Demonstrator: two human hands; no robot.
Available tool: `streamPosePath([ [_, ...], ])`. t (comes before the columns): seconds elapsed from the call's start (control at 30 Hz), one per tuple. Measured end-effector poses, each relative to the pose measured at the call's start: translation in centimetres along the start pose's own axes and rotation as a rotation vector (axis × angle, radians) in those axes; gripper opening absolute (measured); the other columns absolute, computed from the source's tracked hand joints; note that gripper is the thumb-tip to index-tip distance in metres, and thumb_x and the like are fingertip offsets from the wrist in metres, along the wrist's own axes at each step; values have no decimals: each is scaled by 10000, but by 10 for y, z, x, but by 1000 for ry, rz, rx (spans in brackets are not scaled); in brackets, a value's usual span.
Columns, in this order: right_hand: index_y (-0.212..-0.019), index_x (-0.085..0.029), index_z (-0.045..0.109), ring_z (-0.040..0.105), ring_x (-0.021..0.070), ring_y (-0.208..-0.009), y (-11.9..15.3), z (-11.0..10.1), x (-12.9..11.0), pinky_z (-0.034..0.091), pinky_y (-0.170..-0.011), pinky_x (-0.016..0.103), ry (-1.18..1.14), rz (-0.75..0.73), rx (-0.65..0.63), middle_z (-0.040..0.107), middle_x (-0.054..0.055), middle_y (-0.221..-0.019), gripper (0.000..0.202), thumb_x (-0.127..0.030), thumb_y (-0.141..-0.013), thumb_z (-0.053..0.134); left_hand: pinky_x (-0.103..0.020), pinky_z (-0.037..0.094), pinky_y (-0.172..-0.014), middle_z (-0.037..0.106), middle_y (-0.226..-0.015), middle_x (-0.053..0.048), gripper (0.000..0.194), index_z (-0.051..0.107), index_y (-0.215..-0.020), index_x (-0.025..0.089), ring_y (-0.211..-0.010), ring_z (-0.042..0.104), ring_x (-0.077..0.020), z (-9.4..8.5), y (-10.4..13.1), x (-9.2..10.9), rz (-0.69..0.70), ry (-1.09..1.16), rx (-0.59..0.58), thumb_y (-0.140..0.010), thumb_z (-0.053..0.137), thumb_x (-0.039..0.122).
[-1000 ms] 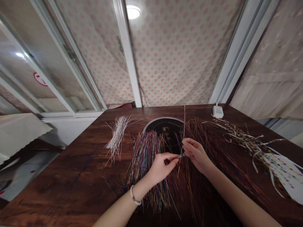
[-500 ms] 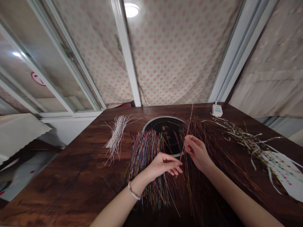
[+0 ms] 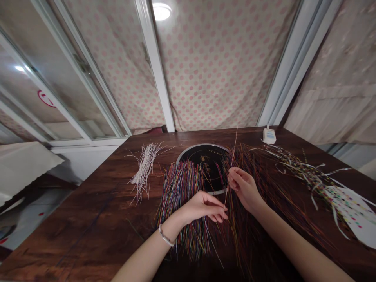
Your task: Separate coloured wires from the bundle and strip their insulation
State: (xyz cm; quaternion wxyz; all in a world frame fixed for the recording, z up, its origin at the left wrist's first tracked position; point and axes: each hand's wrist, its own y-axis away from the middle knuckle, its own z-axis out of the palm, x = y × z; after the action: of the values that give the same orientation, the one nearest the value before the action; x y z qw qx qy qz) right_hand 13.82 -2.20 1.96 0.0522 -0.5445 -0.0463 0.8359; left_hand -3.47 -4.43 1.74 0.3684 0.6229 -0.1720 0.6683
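A single thin, pale pinkish strand (image 3: pixel 234 150) runs steeply upward between my hands. My left hand (image 3: pixel 207 206), with a beaded bracelet at the wrist, pinches its lower end between thumb and fingers. Higher up, my right hand (image 3: pixel 242 185) grips the same strand with curled fingertips, and its tip sticks up free above. Beneath my left hand lies a thick bundle of multicoloured strands (image 3: pixel 182 188). A looser spread of reddish and orange strands (image 3: pixel 273 203) lies under and beyond my right hand. Whether the strand is wire or cord I cannot tell.
A round black plate with a silver rim (image 3: pixel 202 145) lies partly under the strands. White strands (image 3: pixel 146 166) are piled at left. Dotted ribbons (image 3: pixel 305 168), a spotted white sheet (image 3: pixel 352 215) and a small white box (image 3: pixel 269 136) occupy the right side of the dark wooden table (image 3: pixel 96 219).
My left hand has shifted very slightly right and down along the strand. The strand stands a little more upright; my right hand has barely moved.
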Motion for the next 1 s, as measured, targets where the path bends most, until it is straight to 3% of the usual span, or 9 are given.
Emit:
streamPosePath([
  [0.57, -687, -170, 525, 294, 51, -456, 1, 0, -1, 206, -411, 209, -3, 44, -34, 391, -44, -565, 162, -297, -758, 597, -217, 477, -606, 669, -760, -96, 249, 643, -798, 91, -624, 611, -106, -2, 0, 0, -5, 43, -51, -681, 643, 312],
  [0.7, -674, -164, 534, 318, 48, -452, 2, 1, -2, 202, -396, 200, 29, 109, -86, 420, -40, -578, 196, -333, -727, 616, -222, 478, -603, 669, -755, -100, 268, 632, -795, 93, -633, 616, -116, -1, 0, 3, 27, 48, 44, -680, 641, 334],
  [0.87, -735, -152, 623, 372, 49, -443, 9, 5, 0, 250, -398, 184, 216, 292, -272, 484, -32, -547, 214, -365, -709, 618, -228, 466, -562, 675, -780, -102, 279, 585, -803, 117, -668, 642, -162, -3, -1, 5, 104, 87, 220, -675, 643, 358],
  [1.0, -735, -143, 657, 472, 72, -478, 13, 9, 4, 331, -413, 179, 377, 293, -380, 552, -5, -544, 241, -377, -722, 597, -216, 447, -529, 666, -780, -89, 283, 565, -800, 125, -659, 640, -163, -5, -1, 5, 198, 98, 401, -693, 620, 382],
])
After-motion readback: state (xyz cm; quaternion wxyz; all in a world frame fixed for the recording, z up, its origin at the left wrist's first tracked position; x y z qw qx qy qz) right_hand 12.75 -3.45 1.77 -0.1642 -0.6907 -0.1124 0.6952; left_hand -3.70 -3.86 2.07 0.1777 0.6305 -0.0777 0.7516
